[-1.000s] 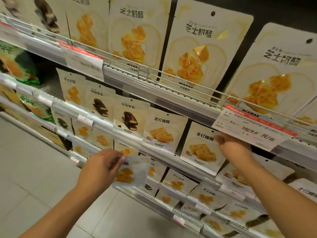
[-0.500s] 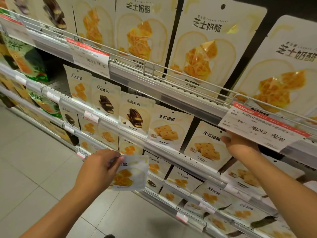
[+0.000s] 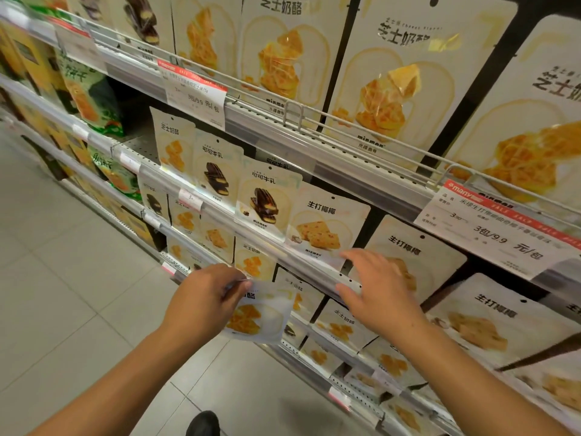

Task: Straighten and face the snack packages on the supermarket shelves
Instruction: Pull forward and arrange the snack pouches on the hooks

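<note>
My left hand (image 3: 206, 298) is shut on a small white cheese snack packet (image 3: 259, 314) with orange pieces printed on it, held in front of the lower shelves. My right hand (image 3: 379, 292) is open, fingers spread, hovering at the rail (image 3: 283, 258) of the second shelf, in front of a white coconut biscuit packet (image 3: 415, 247). To its left on that shelf stand another coconut biscuit packet (image 3: 323, 226) and two cocoa milk packets (image 3: 267, 199) with dark biscuits. Large cheese packets (image 3: 393, 83) fill the top shelf.
Price tags (image 3: 500, 228) (image 3: 195, 96) hang from the top shelf's wire rail. Green packets (image 3: 91, 96) stand further left. Lower shelves hold several small cheese packets (image 3: 339, 325). Grey floor tiles (image 3: 63, 278) lie at the left, and a dark shoe tip (image 3: 202, 423) shows at the bottom.
My right hand has come out from under the price tag and moved down-left to the shelf rail, fingers now spread. My left hand still holds the packet. The view has shifted closer and rightward.
</note>
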Tool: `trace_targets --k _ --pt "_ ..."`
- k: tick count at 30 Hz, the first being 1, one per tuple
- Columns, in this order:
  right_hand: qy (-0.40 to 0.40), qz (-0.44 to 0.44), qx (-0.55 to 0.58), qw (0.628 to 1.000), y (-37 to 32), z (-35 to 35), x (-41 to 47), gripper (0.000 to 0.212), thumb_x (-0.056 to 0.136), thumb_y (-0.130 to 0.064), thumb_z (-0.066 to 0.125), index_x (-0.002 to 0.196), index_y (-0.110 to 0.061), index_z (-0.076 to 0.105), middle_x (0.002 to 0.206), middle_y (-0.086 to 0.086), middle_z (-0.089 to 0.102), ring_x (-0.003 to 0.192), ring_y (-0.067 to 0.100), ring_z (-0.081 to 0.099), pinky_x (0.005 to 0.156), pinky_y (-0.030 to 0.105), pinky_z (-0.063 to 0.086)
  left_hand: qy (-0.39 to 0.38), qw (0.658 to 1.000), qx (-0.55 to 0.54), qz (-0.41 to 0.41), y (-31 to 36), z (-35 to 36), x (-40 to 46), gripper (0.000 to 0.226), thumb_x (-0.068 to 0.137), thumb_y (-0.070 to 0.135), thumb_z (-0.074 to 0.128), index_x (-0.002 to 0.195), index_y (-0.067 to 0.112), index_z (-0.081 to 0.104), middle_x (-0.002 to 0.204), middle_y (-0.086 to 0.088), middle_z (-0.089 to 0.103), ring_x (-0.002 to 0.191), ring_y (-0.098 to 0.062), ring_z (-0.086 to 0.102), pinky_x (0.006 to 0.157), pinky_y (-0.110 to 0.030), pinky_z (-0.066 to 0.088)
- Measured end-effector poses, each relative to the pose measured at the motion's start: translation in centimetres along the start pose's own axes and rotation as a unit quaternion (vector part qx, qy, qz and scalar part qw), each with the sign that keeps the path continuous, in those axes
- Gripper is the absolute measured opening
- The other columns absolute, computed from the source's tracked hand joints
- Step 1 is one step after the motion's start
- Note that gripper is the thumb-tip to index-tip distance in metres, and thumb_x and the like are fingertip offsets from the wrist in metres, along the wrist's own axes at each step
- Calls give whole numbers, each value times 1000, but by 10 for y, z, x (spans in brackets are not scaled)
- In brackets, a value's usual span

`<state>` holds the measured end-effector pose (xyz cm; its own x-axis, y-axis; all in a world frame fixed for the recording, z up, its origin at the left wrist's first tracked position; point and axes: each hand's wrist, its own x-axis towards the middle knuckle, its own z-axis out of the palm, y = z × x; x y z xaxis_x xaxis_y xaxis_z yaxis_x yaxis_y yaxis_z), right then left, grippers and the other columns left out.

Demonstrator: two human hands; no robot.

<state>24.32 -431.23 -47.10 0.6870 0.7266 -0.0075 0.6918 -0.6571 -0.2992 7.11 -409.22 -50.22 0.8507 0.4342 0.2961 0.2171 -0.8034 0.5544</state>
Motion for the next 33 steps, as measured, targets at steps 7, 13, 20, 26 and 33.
trace_targets --k 7,13,20,26,33 --pt "-130 -97 173 971 -79 37 20 34 79 -51 67 110 -42 57 106 -16 63 92 6 59 76 32 53 -11 994 -34 -108 11 -28 -25 14 91 33 65 91 22 74 79 8 68 72 -8 66 67 -36 57" --pt "-160 -106 186 964 -130 66 44 29 81 -44 68 70 -18 60 63 -1 58 57 12 53 51 28 37 56 989 6 -134 -28 -57 -56 21 89 32 67 109 25 67 100 11 60 80 -5 57 69 -26 53" --pt "-190 -64 207 958 -200 97 100 14 82 -40 70 82 -26 73 74 -1 70 71 16 66 70 39 56 48 910 -113 -396 -155 -66 -88 68 78 44 76 135 30 41 110 14 50 80 -7 60 62 -15 44" --pt "-155 -38 264 951 -272 109 154 12 79 -44 72 82 -32 72 71 -5 70 68 13 65 70 35 53 -7 919 -181 -349 -235 -82 -48 45 71 54 77 103 45 47 106 18 58 95 1 54 69 -11 40" --pt "-85 -3 339 937 -312 105 236 10 79 -32 75 71 -36 72 62 -8 68 55 6 61 52 19 45 -2 933 -166 -318 -308 -109 29 37 68 51 79 94 41 54 93 19 60 90 2 54 64 -12 39"
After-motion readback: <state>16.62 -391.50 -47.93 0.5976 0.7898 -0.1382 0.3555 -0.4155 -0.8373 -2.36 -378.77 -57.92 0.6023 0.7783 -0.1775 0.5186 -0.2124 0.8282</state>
